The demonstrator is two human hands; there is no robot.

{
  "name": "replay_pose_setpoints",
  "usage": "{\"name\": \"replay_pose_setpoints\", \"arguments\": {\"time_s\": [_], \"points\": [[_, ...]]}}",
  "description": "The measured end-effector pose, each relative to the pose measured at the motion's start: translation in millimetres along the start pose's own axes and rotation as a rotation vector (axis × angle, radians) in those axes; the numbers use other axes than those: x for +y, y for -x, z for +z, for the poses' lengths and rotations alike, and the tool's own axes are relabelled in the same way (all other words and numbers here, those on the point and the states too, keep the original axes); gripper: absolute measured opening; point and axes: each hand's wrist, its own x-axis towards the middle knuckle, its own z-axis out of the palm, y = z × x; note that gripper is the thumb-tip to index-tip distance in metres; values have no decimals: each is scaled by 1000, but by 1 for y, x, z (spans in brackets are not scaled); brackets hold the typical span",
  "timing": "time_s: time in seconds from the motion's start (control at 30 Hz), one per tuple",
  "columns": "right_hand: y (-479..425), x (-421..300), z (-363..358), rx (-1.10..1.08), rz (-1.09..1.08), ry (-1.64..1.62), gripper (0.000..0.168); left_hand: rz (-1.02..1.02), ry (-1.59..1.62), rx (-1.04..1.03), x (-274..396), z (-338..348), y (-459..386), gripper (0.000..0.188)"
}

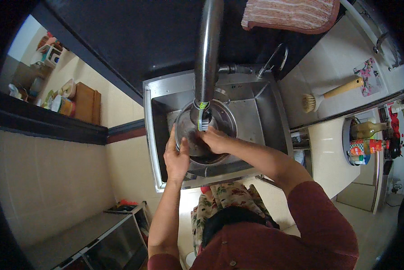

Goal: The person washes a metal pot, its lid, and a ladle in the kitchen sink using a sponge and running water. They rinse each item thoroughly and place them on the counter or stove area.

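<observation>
A round stainless steel pot (pixel 231 118) stands in the metal sink (pixel 148 135), below the thick tap column. My left hand (pixel 177 158) grips the pot's left rim, thumb on the inner side and fingers outside. Inside the pot is my right hand (pixel 216 140), its fingertips low against the wall; whether they hold something cannot be seen. A toothbrush (pixel 203 116) with white bristles and a green-striped grip appears upright at the tap's (pixel 207 60) lower end, just above my right hand. What supports it is unclear.
A wooden-handled brush (pixel 340 88) lies on the counter to the right. A small curved faucet (pixel 273 62) rises at the sink's back right corner. A striped cloth mitt (pixel 289 15) is at the top. Bottles stand in a round tray (pixel 346 141) at far right.
</observation>
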Motion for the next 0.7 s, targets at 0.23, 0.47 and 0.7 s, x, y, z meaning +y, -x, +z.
{"name": "replay_pose_setpoints", "arguments": {"time_s": [0.23,0.47,0.7], "points": [[-31,-4,-14,696,281,-462,50,-110,129,-27,27,1,-2,43],[-29,-4,40,59,43,-498,28,-29,-79,-61,30,2,-5,42],[-19,-14,-43,400,228,-251,22,-272,248,-52,13,10,5,44]]}}
